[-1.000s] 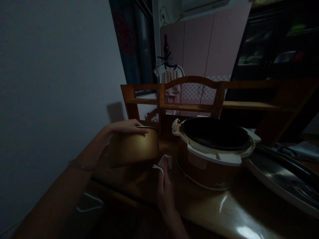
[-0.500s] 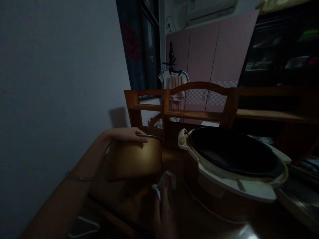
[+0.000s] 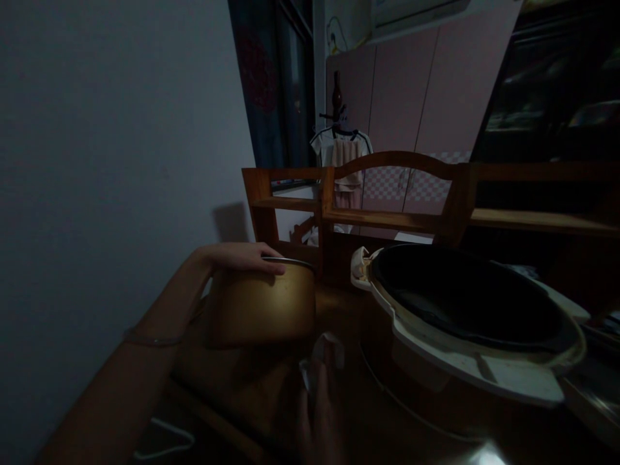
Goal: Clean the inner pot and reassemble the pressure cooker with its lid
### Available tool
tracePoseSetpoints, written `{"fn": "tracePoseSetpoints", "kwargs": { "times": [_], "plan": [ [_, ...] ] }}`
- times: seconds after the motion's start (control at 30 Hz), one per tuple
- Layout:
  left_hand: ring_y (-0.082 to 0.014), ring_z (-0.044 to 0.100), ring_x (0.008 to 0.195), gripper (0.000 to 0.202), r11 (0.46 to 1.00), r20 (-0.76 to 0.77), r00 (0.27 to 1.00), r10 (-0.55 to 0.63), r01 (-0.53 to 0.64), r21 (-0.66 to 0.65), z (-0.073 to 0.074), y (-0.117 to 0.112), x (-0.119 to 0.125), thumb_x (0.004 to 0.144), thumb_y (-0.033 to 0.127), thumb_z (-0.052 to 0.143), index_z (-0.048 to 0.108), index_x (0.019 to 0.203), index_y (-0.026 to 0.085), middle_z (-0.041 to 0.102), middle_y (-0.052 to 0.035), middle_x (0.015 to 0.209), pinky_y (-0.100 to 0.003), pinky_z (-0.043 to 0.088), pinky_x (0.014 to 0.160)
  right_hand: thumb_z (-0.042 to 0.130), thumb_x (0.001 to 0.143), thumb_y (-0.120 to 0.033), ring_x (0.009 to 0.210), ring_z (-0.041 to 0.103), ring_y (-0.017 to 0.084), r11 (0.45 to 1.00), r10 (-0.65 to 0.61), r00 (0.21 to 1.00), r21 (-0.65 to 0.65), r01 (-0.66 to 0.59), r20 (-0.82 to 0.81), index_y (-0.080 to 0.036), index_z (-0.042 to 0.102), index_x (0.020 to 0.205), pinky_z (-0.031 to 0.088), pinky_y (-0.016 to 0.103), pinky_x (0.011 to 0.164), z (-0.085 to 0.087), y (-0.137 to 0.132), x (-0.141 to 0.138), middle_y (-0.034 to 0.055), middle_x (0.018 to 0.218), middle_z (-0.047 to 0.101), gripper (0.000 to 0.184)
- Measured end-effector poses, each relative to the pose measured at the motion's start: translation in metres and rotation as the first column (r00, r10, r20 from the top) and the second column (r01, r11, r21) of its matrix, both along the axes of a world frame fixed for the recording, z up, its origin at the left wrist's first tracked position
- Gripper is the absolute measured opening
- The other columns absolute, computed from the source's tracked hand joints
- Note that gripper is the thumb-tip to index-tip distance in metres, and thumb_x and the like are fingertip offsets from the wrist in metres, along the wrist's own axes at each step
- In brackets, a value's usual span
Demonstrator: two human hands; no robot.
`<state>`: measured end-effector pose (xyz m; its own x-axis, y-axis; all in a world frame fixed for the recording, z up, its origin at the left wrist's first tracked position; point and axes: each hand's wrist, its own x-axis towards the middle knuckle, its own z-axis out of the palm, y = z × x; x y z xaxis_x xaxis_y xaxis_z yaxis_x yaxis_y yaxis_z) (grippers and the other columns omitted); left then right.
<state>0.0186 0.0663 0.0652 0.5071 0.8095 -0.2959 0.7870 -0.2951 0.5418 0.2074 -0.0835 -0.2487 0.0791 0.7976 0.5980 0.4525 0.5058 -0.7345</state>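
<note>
The pot [image 3: 271, 307] is gold, the tissue [image 3: 336, 349] pale, the cooker rim [image 3: 443, 356] cream, the cabinet [image 3: 397, 97] pink with a checkered band [image 3: 385, 185].

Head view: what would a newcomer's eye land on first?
Probably the gold-coloured pot left of centre, held at its rim by the left hand. Next, the large, open, pale-rimmed cooker on the right. Lower, between them, the right hand holds a pale cloth or tissue.

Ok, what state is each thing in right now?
Pot: gripped near its rim by the left hand, inside hidden
White cloth: bunched in the right hand
Cooker: open-topped, interior dark
Cupboard: doors shut
Shirt: hanging
</note>
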Motion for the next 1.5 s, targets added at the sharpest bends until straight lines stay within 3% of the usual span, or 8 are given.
{"fn": "tracePoseSetpoints", "kwargs": {
  "times": [0.17, 0.37, 0.6, 0.8, 0.93, 1.13, 1.33, 1.5],
  "plan": [
    [-0.0253, 0.065, 0.101, 0.061, 1.0, -0.006, 1.0, -0.018, 0.018, -0.018, -0.001, 0.0, -0.004, 0.075, 0.068, 0.066, 0.072, 0.12, 0.027, 0.073, -0.0046, 0.116, -0.027, 0.049, 0.08, 0.046, 0.1, -0.022, 0.147, 0.034, 0.029, 1.0, -0.025, 0.998, 0.014, 0.024, 0.057, -0.03, 0.018, 0.161, 0.038, 0.053, 0.116, -0.001, 0.0, 0.002, 0.0066, 0.161, 0.033, 0.067],
    [-0.0243, 0.067, 0.099, 0.06, 0.999, -0.04, 0.999, -0.012, 0.013, 0.037, -0.001, -0.001, 0.0, 0.078, 0.07, 0.061, 0.075, 0.112, 0.022, 0.075, -0.0054, 0.11, -0.026, 0.05, 0.08, 0.044, 0.101, -0.022, 0.144, 0.04, 0.028, 1.0, -0.01, 0.999, -0.013, 0.011, 0.041, -0.026, 0.027, 0.158, 0.042, 0.048, 0.114, 0.004, -0.001, 0.003, 0.0109, 0.157, 0.042, 0.059],
    [-0.0237, 0.067, 0.103, 0.06, 0.999, -0.063, 0.997, -0.052, 0.052, -0.002, -0.001, 0.001, -0.003, 0.079, 0.069, 0.063, 0.073, 0.115, 0.023, 0.074, -0.0041, 0.114, -0.024, 0.05, 0.08, 0.039, 0.102, -0.022, 0.15, 0.026, 0.028, 0.995, 0.039, 0.998, -0.093, -0.034, 0.056, -0.023, 0.025, 0.159, 0.037, 0.05, 0.117, 0.03, -0.007, 0.008, 0.0118, 0.161, 0.033, 0.059],
    [-0.0233, 0.068, 0.103, 0.057, 0.997, -0.069, 0.995, -0.075, 0.077, 0.023, -0.003, 0.003, -0.004, 0.078, 0.069, 0.064, 0.075, 0.112, 0.025, 0.075, -0.0026, 0.113, -0.024, 0.051, 0.081, 0.04, 0.102, -0.024, 0.149, 0.028, 0.029, 0.997, 0.019, 0.998, -0.08, -0.014, 0.059, -0.024, 0.024, 0.16, 0.032, 0.052, 0.118, 0.023, -0.007, 0.006, 0.0123, 0.161, 0.034, 0.06],
    [-0.0223, 0.069, 0.092, 0.06, 0.999, -0.062, 0.998, -0.03, 0.028, -0.02, -0.002, 0.002, -0.002, 0.075, 0.071, 0.065, 0.075, 0.107, 0.022, 0.076, -0.0046, 0.105, -0.025, 0.052, 0.073, 0.039, 0.103, -0.024, 0.151, 0.021, 0.028, 0.996, 0.042, 0.997, -0.076, -0.037, 0.061, -0.026, 0.017, 0.161, 0.032, 0.053, 0.118, 0.021, -0.008, 0.006, 0.0103, 0.164, 0.027, 0.062],
    [-0.0163, 0.066, 0.067, 0.059, 0.994, -0.146, 0.987, 0.061, -0.072, -0.076, 0.005, -0.003, 0.008, 0.07, 0.075, 0.067, 0.076, 0.085, 0.019, 0.075, -0.005, 0.084, -0.023, 0.049, 0.059, 0.041, 0.101, -0.022, 0.151, 0.023, 0.028, 0.996, 0.032, 0.995, -0.088, -0.024, 0.099, -0.023, 0.02, 0.16, 0.035, 0.051, 0.117, 0.027, -0.009, 0.008, 0.0116, 0.163, 0.028, 0.063],
    [-0.0179, 0.067, 0.069, 0.061, 0.992, -0.154, 0.983, 0.098, -0.109, -0.064, 0.008, -0.001, 0.013, 0.067, 0.076, 0.069, 0.076, 0.083, 0.018, 0.075, -0.0071, 0.083, -0.024, 0.05, 0.06, 0.039, 0.1, -0.018, 0.148, 0.03, 0.027, 0.998, 0.032, 0.993, -0.055, -0.026, 0.112, -0.021, 0.022, 0.16, 0.039, 0.048, 0.115, 0.026, -0.008, 0.009, 0.014, 0.159, 0.036, 0.063],
    [-0.0182, 0.068, 0.069, 0.063, 0.989, -0.158, 0.979, 0.125, -0.136, -0.057, 0.007, 0.001, 0.015, 0.066, 0.076, 0.07, 0.076, 0.089, 0.018, 0.075, -0.0073, 0.084, -0.024, 0.051, 0.06, 0.038, 0.101, -0.02, 0.147, 0.034, 0.026, 0.994, 0.058, 0.991, -0.104, -0.045, 0.123, -0.021, 0.028, 0.158, 0.038, 0.047, 0.116, 0.03, -0.008, 0.009, 0.014, 0.159, 0.037, 0.058]
  ]
}}
